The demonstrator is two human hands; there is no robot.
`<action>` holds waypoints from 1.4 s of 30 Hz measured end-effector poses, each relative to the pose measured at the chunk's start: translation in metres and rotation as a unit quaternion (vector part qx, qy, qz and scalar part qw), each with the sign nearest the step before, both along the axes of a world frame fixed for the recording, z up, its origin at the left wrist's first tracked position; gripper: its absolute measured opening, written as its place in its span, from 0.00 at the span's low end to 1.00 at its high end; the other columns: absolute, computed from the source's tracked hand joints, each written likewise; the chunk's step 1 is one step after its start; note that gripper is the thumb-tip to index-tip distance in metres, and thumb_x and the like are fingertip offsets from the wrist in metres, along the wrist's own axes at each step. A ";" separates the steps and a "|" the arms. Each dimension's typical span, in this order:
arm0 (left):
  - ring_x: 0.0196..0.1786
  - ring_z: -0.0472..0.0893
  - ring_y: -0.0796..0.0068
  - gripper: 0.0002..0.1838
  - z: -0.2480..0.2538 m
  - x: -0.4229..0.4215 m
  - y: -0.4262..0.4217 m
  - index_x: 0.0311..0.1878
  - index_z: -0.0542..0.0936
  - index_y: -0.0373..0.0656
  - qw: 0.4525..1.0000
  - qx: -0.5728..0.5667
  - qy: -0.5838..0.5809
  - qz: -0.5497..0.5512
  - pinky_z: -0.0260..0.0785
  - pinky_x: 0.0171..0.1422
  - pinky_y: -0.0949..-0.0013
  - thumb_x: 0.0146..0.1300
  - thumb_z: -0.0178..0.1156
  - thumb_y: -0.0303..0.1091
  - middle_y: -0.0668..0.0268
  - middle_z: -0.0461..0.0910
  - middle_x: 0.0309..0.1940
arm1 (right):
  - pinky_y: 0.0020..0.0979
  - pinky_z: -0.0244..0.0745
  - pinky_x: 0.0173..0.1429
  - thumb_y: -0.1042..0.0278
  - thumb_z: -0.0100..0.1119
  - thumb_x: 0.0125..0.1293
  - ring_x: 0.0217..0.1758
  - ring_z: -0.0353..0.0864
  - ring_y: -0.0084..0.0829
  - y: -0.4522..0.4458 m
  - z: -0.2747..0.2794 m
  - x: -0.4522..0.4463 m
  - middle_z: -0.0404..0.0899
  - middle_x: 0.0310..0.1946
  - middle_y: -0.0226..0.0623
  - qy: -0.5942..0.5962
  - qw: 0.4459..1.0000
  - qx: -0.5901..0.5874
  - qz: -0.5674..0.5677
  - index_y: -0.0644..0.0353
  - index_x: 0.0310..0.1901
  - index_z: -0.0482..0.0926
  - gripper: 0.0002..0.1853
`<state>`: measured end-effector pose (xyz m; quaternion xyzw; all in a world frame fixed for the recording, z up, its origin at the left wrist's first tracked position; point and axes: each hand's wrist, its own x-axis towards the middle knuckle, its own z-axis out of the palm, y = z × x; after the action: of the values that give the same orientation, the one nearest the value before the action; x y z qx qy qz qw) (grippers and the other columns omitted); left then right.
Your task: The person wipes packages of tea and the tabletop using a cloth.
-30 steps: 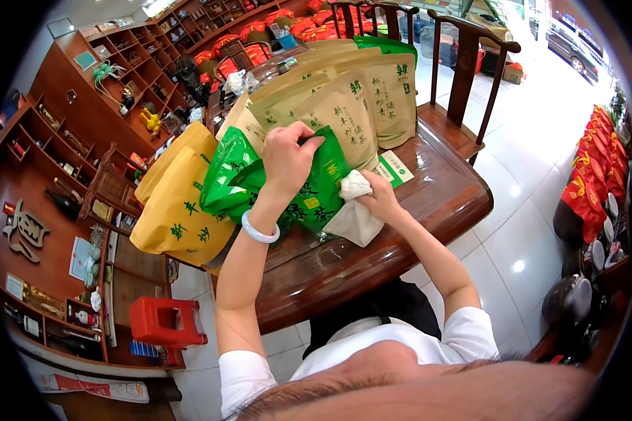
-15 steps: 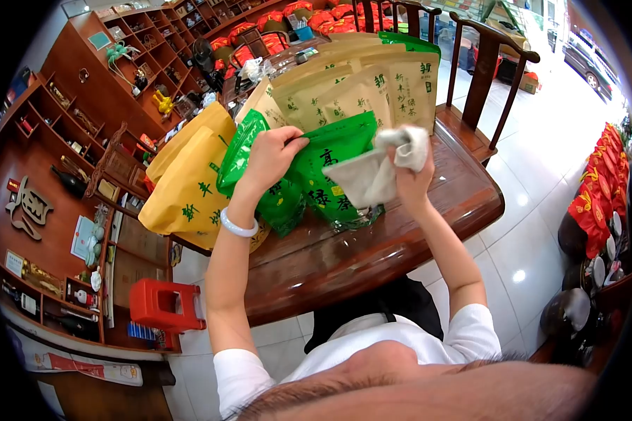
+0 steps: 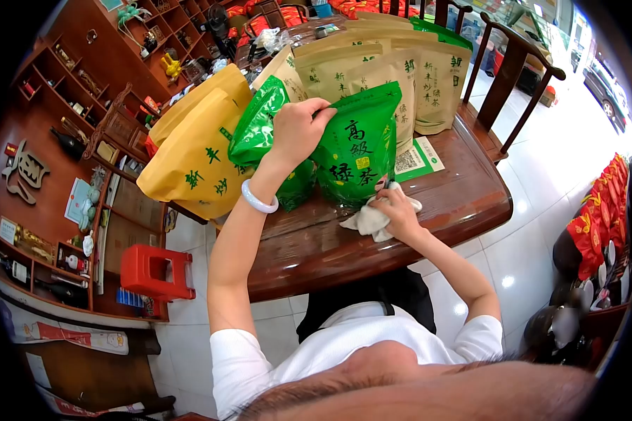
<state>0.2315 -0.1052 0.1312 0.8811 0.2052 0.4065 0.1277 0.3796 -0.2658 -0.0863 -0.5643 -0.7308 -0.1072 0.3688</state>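
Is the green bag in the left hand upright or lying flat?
Upright: the green bag has its base down, its top corner at the left hand.

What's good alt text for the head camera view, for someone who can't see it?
A person's left hand grips the top corner of a green pouch standing on a glossy wooden table, while the right hand holds a white cloth near the pouch's base. Beige pouches stand behind, with yellow pouches to the left.

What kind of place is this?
Maybe a tea shop. The green bag says "green tea" in Chinese, tan tea pouches stand behind it, and wooden shelves hold bottles.
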 end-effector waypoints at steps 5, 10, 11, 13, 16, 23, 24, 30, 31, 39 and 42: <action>0.27 0.79 0.56 0.09 0.003 0.003 -0.001 0.32 0.82 0.40 0.999 0.025 0.024 0.032 0.70 0.33 0.62 0.54 0.61 0.36 0.56 0.80 0.23 | 0.37 0.71 0.43 0.72 0.67 0.37 0.43 0.73 0.41 0.006 0.118 -0.011 0.74 0.42 0.35 0.088 0.967 0.238 0.008 0.51 0.42 0.80 0.23; 0.28 0.81 0.63 0.10 0.018 0.003 0.019 0.32 0.83 0.38 0.992 -0.089 0.067 -0.061 0.70 0.35 0.65 0.50 0.63 0.35 0.55 0.81 0.25 | 0.39 0.62 0.52 0.66 0.65 0.40 0.50 0.69 0.36 0.047 0.187 -0.036 0.73 0.46 0.30 -0.010 0.955 0.295 -0.031 0.48 0.41 0.80 0.20; 0.28 0.81 0.66 0.11 0.019 0.002 0.025 0.33 0.83 0.38 0.985 -0.124 0.080 -0.085 0.70 0.35 0.66 0.50 0.63 0.35 0.56 0.81 0.25 | 0.39 0.62 0.52 0.66 0.65 0.40 0.50 0.69 0.36 0.055 0.172 -0.042 0.73 0.46 0.30 -0.008 0.955 0.296 -0.029 0.48 0.41 0.80 0.20; 0.27 0.80 0.68 0.11 0.018 0.000 0.031 0.33 0.83 0.38 0.982 -0.150 0.081 -0.081 0.70 0.34 0.68 0.50 0.63 0.35 0.57 0.81 0.24 | 0.38 0.63 0.50 0.65 0.61 0.44 0.51 0.70 0.35 0.067 0.132 -0.055 0.73 0.47 0.31 -0.137 0.967 0.211 -0.032 0.51 0.38 0.79 0.15; 0.25 0.75 0.78 0.09 0.014 0.002 0.036 0.33 0.82 0.35 0.980 -0.170 0.079 -0.074 0.66 0.31 0.73 0.53 0.63 0.32 0.64 0.79 0.22 | 0.38 0.65 0.49 0.68 0.58 0.46 0.51 0.70 0.33 0.052 0.080 -0.072 0.73 0.48 0.31 -0.166 0.974 0.155 0.025 0.54 0.39 0.78 0.15; 0.23 0.71 0.86 0.08 0.014 -0.015 0.013 0.34 0.82 0.33 0.992 -0.109 0.033 -0.047 0.63 0.28 0.77 0.56 0.62 0.30 0.70 0.77 0.18 | 0.42 0.69 0.45 0.72 0.62 0.38 0.48 0.73 0.38 0.012 -0.005 -0.043 0.77 0.39 0.35 -0.032 0.995 -0.079 0.053 0.57 0.38 0.78 0.19; 0.23 0.70 0.86 0.08 0.015 -0.022 0.011 0.33 0.81 0.33 0.992 -0.114 0.034 -0.044 0.62 0.27 0.77 0.56 0.62 0.30 0.70 0.76 0.18 | 0.42 0.69 0.45 0.72 0.64 0.37 0.46 0.73 0.40 0.008 -0.001 -0.032 0.77 0.38 0.37 0.011 0.996 -0.085 0.035 0.57 0.38 0.78 0.19; 0.24 0.71 0.87 0.07 0.035 -0.073 0.009 0.32 0.81 0.32 0.991 -0.123 0.038 -0.048 0.61 0.27 0.79 0.55 0.62 0.28 0.72 0.76 0.19 | 0.40 0.70 0.47 0.71 0.68 0.39 0.44 0.74 0.46 -0.005 -0.002 0.017 0.77 0.36 0.43 0.150 0.984 -0.085 -0.056 0.62 0.39 0.76 0.21; 0.24 0.71 0.87 0.07 0.041 -0.082 0.004 0.32 0.81 0.32 0.989 -0.135 0.043 -0.050 0.62 0.28 0.79 0.55 0.62 0.28 0.72 0.76 0.20 | 0.40 0.70 0.47 0.70 0.68 0.39 0.44 0.74 0.45 -0.005 -0.003 0.018 0.77 0.36 0.43 0.153 0.983 -0.088 -0.057 0.62 0.39 0.76 0.21; 0.23 0.72 0.82 0.09 0.042 -0.169 0.001 0.31 0.79 0.30 0.989 -0.111 0.051 0.082 0.63 0.28 0.76 0.55 0.62 0.28 0.65 0.76 0.19 | 0.39 0.71 0.46 0.69 0.69 0.38 0.44 0.74 0.41 0.007 -0.004 0.000 0.77 0.36 0.38 0.081 0.993 -0.054 -0.070 0.59 0.39 0.77 0.21; 0.23 0.72 0.82 0.08 0.047 -0.196 -0.006 0.31 0.79 0.30 0.988 -0.106 0.019 0.112 0.63 0.29 0.76 0.56 0.61 0.27 0.66 0.76 0.19 | 0.39 0.72 0.45 0.69 0.68 0.39 0.44 0.74 0.40 0.007 -0.002 -0.001 0.77 0.35 0.37 0.080 0.993 -0.051 -0.066 0.58 0.38 0.77 0.20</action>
<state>0.0358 -0.1115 0.1780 0.8416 0.3471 0.3773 0.1699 0.3787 -0.2590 -0.0879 -0.6361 -0.6646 -0.0485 0.3890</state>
